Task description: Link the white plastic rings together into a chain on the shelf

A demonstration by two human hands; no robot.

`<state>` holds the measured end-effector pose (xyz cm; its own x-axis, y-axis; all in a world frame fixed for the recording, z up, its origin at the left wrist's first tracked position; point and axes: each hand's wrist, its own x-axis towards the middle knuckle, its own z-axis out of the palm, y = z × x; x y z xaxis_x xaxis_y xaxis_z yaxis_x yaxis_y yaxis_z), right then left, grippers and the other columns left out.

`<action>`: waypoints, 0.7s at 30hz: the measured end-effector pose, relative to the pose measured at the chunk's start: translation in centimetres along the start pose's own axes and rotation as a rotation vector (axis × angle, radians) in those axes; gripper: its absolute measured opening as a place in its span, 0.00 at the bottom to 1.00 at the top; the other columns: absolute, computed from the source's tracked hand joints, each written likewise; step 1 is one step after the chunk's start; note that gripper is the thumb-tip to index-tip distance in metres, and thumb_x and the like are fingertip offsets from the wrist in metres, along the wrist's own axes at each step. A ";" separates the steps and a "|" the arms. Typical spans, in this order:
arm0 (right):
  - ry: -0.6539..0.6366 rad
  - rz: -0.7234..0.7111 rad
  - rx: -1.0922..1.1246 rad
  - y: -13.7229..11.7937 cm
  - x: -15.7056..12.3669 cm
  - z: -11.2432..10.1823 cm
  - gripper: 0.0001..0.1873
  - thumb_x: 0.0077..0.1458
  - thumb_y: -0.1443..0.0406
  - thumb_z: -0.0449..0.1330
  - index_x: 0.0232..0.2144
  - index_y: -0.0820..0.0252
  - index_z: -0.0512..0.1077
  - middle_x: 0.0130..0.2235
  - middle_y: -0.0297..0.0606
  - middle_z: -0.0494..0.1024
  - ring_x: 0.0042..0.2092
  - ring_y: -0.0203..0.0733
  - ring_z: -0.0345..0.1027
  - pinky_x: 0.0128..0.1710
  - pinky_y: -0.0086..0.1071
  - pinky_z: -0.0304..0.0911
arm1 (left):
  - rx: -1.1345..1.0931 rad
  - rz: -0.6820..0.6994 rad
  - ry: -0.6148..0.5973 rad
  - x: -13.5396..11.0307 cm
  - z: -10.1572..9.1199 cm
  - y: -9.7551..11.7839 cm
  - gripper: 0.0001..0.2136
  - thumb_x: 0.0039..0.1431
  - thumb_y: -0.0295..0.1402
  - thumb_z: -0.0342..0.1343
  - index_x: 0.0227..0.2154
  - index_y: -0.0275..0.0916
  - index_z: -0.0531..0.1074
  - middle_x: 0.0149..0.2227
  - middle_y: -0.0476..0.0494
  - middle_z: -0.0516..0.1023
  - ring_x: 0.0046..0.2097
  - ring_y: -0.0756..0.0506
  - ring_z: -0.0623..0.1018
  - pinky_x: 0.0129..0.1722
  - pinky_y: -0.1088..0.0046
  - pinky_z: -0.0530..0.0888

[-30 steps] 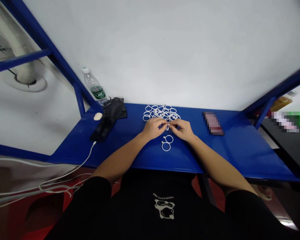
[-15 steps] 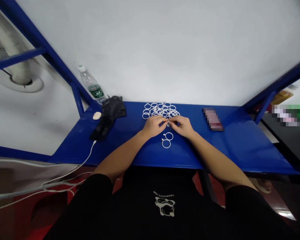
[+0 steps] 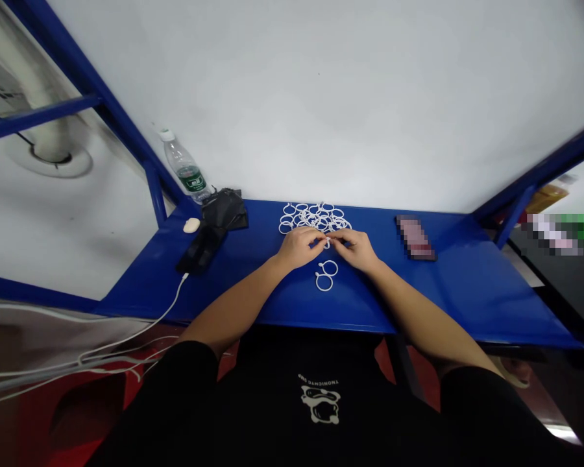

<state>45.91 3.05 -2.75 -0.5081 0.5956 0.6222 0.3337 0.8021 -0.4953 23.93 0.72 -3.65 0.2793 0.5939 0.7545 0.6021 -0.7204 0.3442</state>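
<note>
Fingertips of my left hand point(image 3: 299, 248) and my right hand point(image 3: 354, 250) meet over the blue table, pinching a small white ring point(image 3: 327, 243) between them. Most of that ring is hidden by the fingers. Just beyond my hands lies a pile of several white rings point(image 3: 316, 216), each like a curtain ring with a little eyelet. Nearer to me, two more white rings lie flat, a farther ring point(image 3: 329, 261) and a nearer ring point(image 3: 324, 290), almost touching one another.
On the left of the blue table point(image 3: 267, 305) stand a plastic bottle point(image 3: 189, 175), a crumpled black cloth-like item point(image 3: 224, 209) and a pale round object point(image 3: 191, 225). A white cable point(image 3: 175, 301) runs off the front edge. A phone point(image 3: 415, 237) lies on the right.
The whole view has shifted slightly. Both hands stay together at the same spot, with the small white ring showing a little more below the fingertips.
</note>
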 end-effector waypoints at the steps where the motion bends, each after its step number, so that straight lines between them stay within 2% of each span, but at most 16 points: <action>1: 0.000 0.008 -0.005 0.0 0.0 0.0 0.10 0.69 0.62 0.60 0.46 0.52 0.83 0.41 0.38 0.87 0.38 0.41 0.81 0.36 0.33 0.75 | 0.000 0.000 -0.008 0.0 0.0 0.0 0.05 0.67 0.32 0.61 0.35 0.40 0.81 0.32 0.47 0.83 0.32 0.48 0.80 0.39 0.68 0.78; 6: 0.026 0.027 -0.013 0.3 -0.1 0.3 0.10 0.69 0.61 0.62 0.46 0.52 0.83 0.39 0.37 0.88 0.34 0.39 0.80 0.35 0.33 0.75 | 0.001 0.011 -0.017 0.0 0.2 -0.3 0.04 0.68 0.31 0.62 0.36 0.41 0.81 0.33 0.47 0.84 0.32 0.48 0.80 0.39 0.68 0.78; 11: 0.062 0.058 -0.031 0.3 0.0 0.3 0.09 0.67 0.59 0.65 0.43 0.53 0.84 0.38 0.37 0.88 0.32 0.40 0.79 0.35 0.33 0.74 | -0.004 0.006 -0.001 0.1 0.0 -0.1 0.05 0.69 0.31 0.61 0.37 0.41 0.82 0.36 0.46 0.85 0.34 0.48 0.81 0.40 0.68 0.79; 15: 0.030 0.054 -0.026 0.0 0.1 0.0 0.10 0.68 0.57 0.64 0.41 0.54 0.83 0.36 0.37 0.87 0.31 0.39 0.78 0.33 0.33 0.72 | -0.027 0.015 0.010 0.1 -0.2 0.0 0.05 0.69 0.31 0.61 0.38 0.40 0.82 0.37 0.45 0.86 0.37 0.47 0.83 0.42 0.66 0.80; 21: -0.018 0.025 -0.039 0.0 0.0 -0.4 0.13 0.69 0.55 0.62 0.38 0.56 0.81 0.34 0.38 0.86 0.31 0.39 0.77 0.32 0.32 0.69 | -0.065 0.009 -0.059 0.1 -0.2 -0.1 0.06 0.70 0.32 0.62 0.37 0.41 0.82 0.36 0.46 0.86 0.38 0.46 0.84 0.43 0.66 0.79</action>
<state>46.27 3.05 -2.53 -0.5135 0.6145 0.5989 0.3768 0.7885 -0.4860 23.70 0.75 -3.51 0.3297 0.6058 0.7241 0.5496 -0.7468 0.3745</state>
